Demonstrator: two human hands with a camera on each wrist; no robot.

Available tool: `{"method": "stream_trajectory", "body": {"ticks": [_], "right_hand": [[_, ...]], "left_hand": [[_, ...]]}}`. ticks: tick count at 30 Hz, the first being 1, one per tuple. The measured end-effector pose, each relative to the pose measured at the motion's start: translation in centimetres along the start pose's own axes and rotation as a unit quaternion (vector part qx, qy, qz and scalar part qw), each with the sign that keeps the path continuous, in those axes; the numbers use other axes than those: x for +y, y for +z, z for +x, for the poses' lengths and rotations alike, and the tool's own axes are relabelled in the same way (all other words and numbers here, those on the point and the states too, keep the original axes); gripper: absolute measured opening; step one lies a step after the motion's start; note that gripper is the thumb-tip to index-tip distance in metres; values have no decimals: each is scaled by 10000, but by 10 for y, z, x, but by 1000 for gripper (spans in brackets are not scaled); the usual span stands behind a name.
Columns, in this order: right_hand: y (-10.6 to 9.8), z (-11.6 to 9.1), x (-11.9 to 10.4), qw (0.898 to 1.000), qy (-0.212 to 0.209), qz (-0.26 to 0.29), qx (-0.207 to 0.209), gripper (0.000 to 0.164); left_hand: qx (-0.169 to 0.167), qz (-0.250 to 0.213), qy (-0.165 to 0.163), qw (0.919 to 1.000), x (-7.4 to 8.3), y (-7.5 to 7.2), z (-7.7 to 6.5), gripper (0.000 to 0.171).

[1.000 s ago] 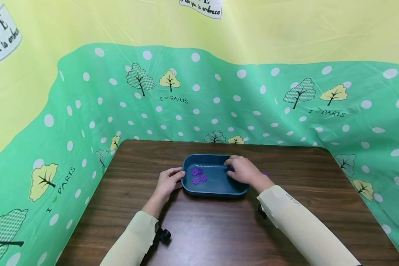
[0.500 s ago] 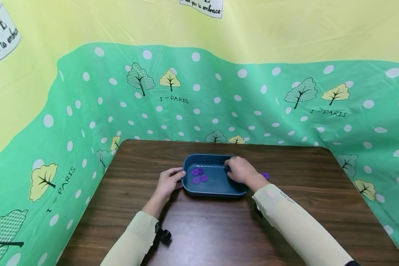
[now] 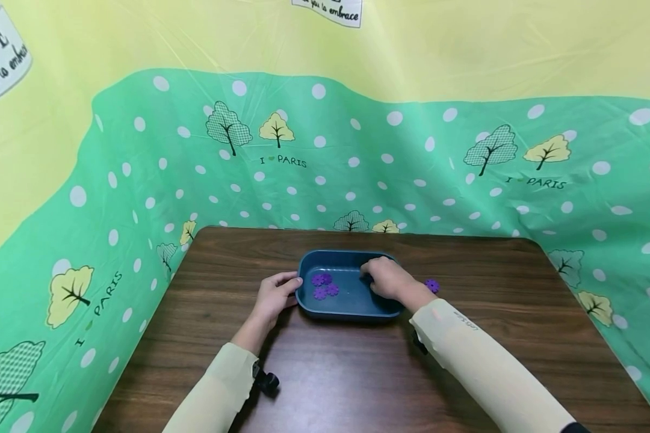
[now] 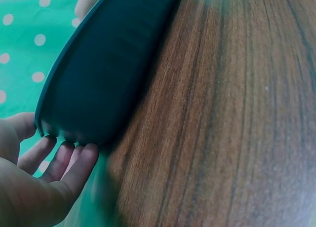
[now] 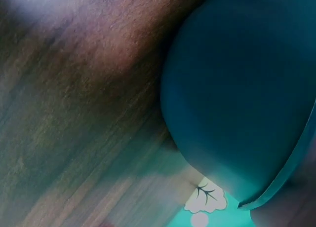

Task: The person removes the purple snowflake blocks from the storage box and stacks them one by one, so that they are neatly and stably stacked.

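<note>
A dark blue rectangular tray (image 3: 352, 300) with rounded corners stands on the table. Several purple flower-shaped pieces (image 3: 325, 287) lie together at its left end. At the left rim my left hand (image 3: 273, 294) holds the tray, thumb (image 4: 24, 124) at the lip and fingertips (image 4: 89, 150) against the outer wall. My right hand (image 3: 392, 279) reaches over the right end, with bent fingers down inside the tray. I cannot tell whether those fingers hold a piece. In the right wrist view the tray's outer wall (image 5: 237, 89) hides the fingers.
Another purple flower-shaped piece (image 3: 432, 285) lies on the table to the right of the tray, just beyond my right wrist. The brown wood-grain table (image 3: 336, 373) ends at a patterned green and yellow cloth (image 3: 314, 180) behind.
My right hand has shifted slightly left inside the tray. Purple seen at its fingertips earlier is hidden now. The piece right of the tray shows more fully. My left hand stays put.
</note>
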State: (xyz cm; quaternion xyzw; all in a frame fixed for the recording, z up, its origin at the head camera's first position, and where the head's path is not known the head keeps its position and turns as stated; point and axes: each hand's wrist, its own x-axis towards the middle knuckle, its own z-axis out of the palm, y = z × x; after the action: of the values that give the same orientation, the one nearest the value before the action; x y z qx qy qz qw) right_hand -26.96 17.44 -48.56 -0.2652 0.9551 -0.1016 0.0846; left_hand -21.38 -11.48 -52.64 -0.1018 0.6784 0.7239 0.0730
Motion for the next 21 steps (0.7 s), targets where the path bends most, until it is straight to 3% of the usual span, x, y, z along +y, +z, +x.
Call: {"method": "stream_trajectory", "body": {"ticks": [8, 14, 21], "right_hand": [[2, -2, -2, 9998, -199, -18, 75, 24], [3, -3, -2, 9994, 39, -339, -98, 26], [2, -2, -4, 9990, 246, -305, -224, 26]], "left_hand": [[19, 8, -12, 10000, 0, 0, 1, 39], [22, 33, -9, 10000, -1, 0, 0, 39], [-75, -18, -6, 10000, 4, 1, -2, 42]]}}
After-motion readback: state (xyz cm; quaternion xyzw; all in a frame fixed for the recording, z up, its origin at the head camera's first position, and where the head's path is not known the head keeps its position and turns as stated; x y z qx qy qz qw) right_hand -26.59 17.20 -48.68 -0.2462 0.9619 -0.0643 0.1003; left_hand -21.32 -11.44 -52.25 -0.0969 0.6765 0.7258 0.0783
